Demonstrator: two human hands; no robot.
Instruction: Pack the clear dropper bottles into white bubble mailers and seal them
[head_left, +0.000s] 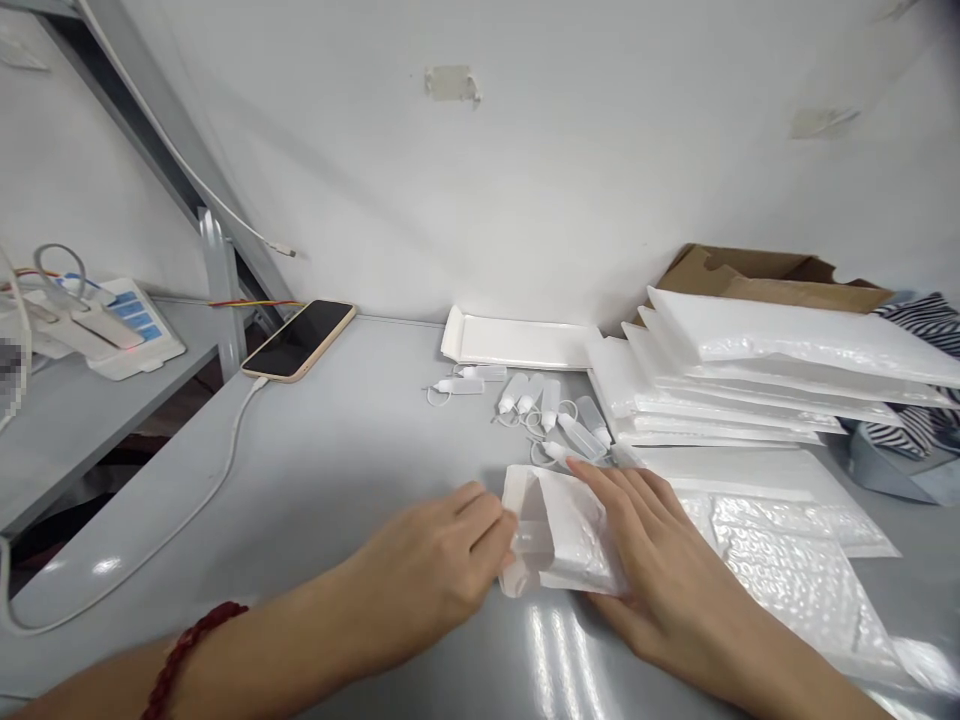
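My right hand (660,560) grips a small white bubble mailer (585,530), its thumb and fingers on opposite sides. The mailer's open mouth faces left. At that mouth, my left hand (450,555) is closed, fingertips pinched on a translucent squeeze bottle (534,537) that lies partly inside the opening. The fingers hide its near end. Just beyond the mailer lie several small translucent needle-tip bottles (551,400) with white caps on loops.
A stack of white bubble mailers (750,380) stands at the right, with more flat mailers (795,570) in front. Behind are a cardboard box (765,275) and a white tray-like packet (525,342). A phone (300,340) charges at left, its cable (225,470) crossing the table.
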